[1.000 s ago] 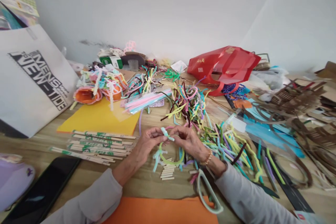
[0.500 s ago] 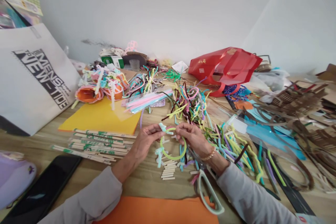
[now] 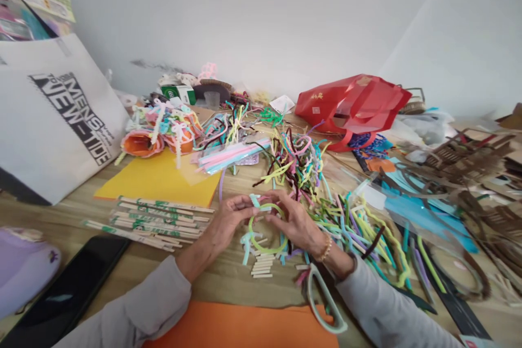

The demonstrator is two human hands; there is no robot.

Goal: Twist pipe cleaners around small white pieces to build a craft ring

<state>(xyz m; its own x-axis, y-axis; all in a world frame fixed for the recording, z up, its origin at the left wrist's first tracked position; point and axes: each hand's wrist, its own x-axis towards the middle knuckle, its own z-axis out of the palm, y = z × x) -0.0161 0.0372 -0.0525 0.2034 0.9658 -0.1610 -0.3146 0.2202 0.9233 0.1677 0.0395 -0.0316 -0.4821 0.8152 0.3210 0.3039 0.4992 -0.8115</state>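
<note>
A yellow-green pipe-cleaner ring (image 3: 267, 250) is held up over the table between my two hands. Pale blue fuzzy pieces are fixed on its left side and near its top, where a bit of pink shows. My left hand (image 3: 222, 224) pinches the ring at its upper left, by the pale blue piece. Around the ring's upper right, the fingers of my right hand (image 3: 299, 227) are curled, index finger reaching over the top and thumb below; the exact contact is partly hidden. Short cut white sticks (image 3: 262, 265) lie beneath the ring, and pale-handled scissors (image 3: 326, 302) are beside my right wrist.
Loose pipe cleaners (image 3: 359, 228) are heaped at right, with another tangle (image 3: 299, 157) behind. Paper-wrapped sticks (image 3: 155, 223), yellow sheets (image 3: 159, 176) and a phone (image 3: 73, 288) lie left. A white bag (image 3: 53, 136), a red bag (image 3: 346, 103) and orange paper (image 3: 244, 326) surround the workspace.
My right hand has shifted slightly left, its fingers moving over the ring's top toward my left fingertips. The left hand keeps its pinch. The view has shifted slightly.
</note>
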